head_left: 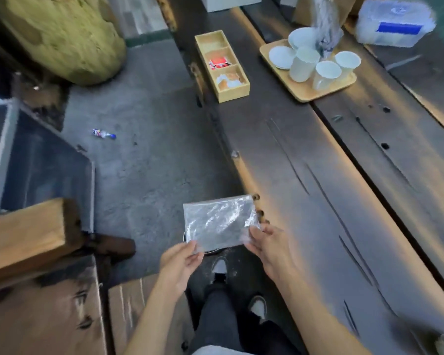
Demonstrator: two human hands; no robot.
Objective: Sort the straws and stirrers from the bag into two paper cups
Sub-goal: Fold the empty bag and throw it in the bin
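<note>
A clear plastic bag [218,221] is held flat in front of me, just left of the dark wooden table's edge. My left hand [182,265] pinches its near left corner and my right hand [267,242] pinches its near right corner. The bag looks flat; I cannot make out straws or stirrers inside it. Far across the table, several white paper cups [327,73] stand on a light wooden tray [305,94], with white saucers [281,57] beside them.
A three-compartment wooden box [222,66] with sachets sits near the table's left edge. A clear plastic pack [395,21] lies at the far right. A large greenish rock [62,34], a wooden beam [28,234] and a small wrapper [104,134] are on the floor to the left.
</note>
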